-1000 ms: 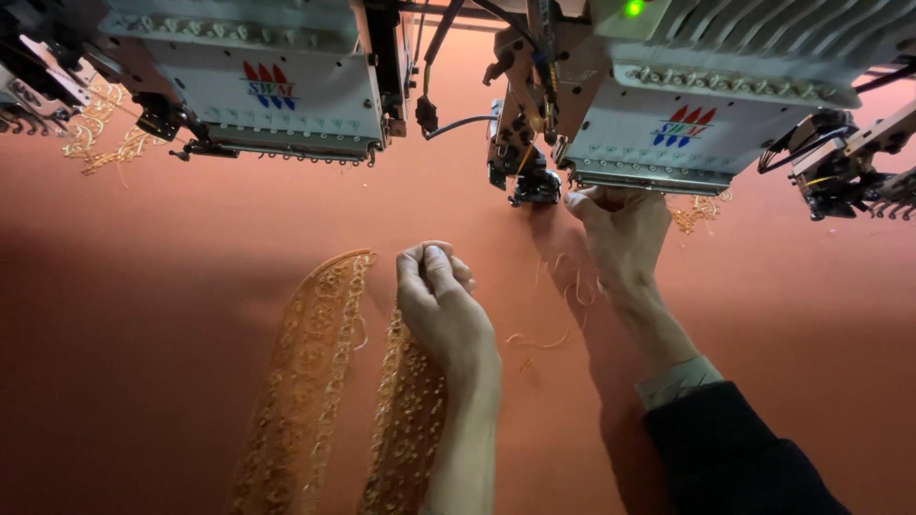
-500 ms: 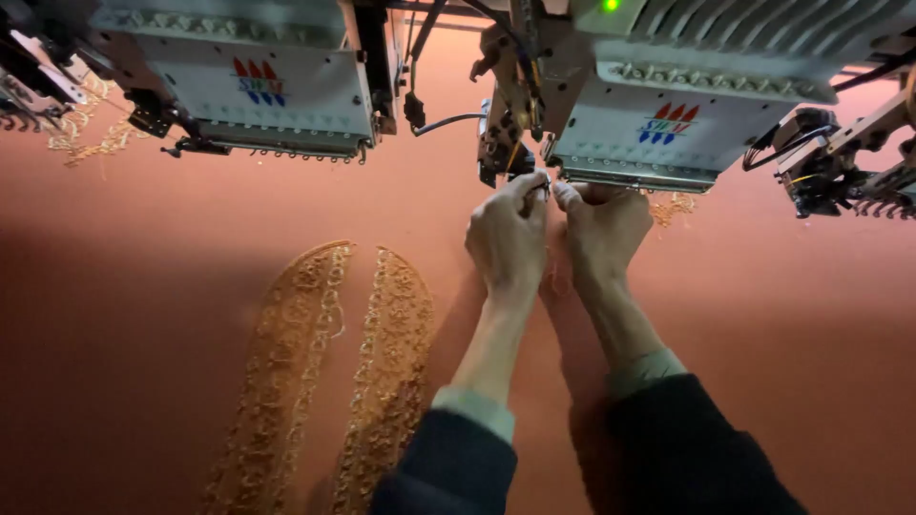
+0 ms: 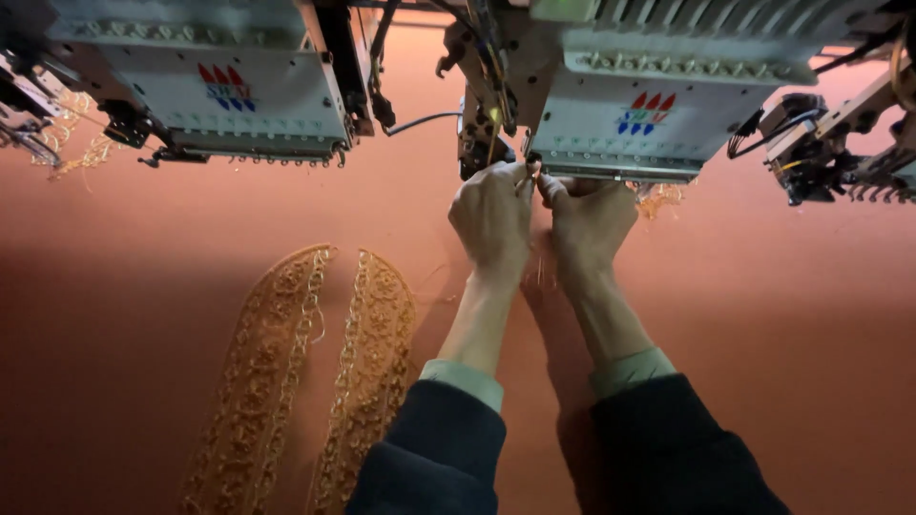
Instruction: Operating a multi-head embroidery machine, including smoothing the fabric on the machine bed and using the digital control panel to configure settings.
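Both hands are raised to the needle area under the right embroidery head (image 3: pixel 639 124). My left hand (image 3: pixel 491 215) has its fingertips pinched at the head's lower left corner, apparently on a fine thread. My right hand (image 3: pixel 587 219) sits beside it, fingers pinched at the same spot, touching the left. The thread itself is too thin to make out clearly. Under both hands lies orange fabric (image 3: pixel 143 248). Two embroidered golden bands (image 3: pixel 315 372) run side by side on the fabric, left of my left forearm.
A second embroidery head (image 3: pixel 219 95) hangs at upper left, with golden stitching (image 3: pixel 76 143) beneath its left end. Another machine part with wires (image 3: pixel 830 153) sticks out at the far right. A black cable (image 3: pixel 410 119) hangs between the two heads.
My left hand left the embroidered bands, rose to the right embroidery head and joined my right hand there. Since half a second ago both hands have stayed pinched at the needle area.
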